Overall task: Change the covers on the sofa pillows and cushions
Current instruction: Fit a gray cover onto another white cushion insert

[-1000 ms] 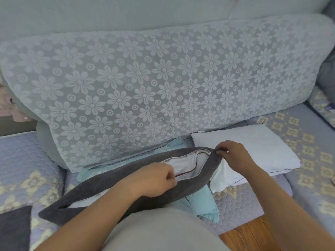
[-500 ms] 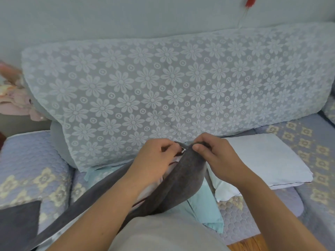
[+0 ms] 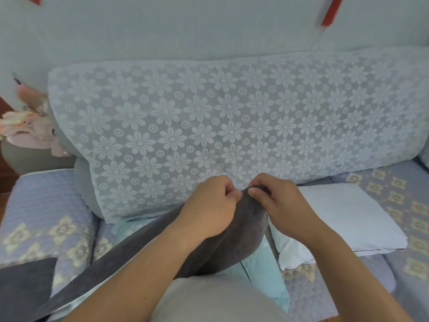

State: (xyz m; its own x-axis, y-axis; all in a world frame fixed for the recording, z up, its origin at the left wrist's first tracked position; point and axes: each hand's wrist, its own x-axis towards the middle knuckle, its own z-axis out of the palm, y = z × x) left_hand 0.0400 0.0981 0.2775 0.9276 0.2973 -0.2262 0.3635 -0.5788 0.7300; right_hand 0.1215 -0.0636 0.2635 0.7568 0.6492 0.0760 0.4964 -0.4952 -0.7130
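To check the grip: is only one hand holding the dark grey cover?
No, both the left hand and the right hand pinch the dark grey cover.

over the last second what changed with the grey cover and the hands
The left hand slid right along the grey cover to meet the right hand; both now pinch its top edge together, closing the opening that showed the white insert. The white pillow and floral back cushion stayed put.
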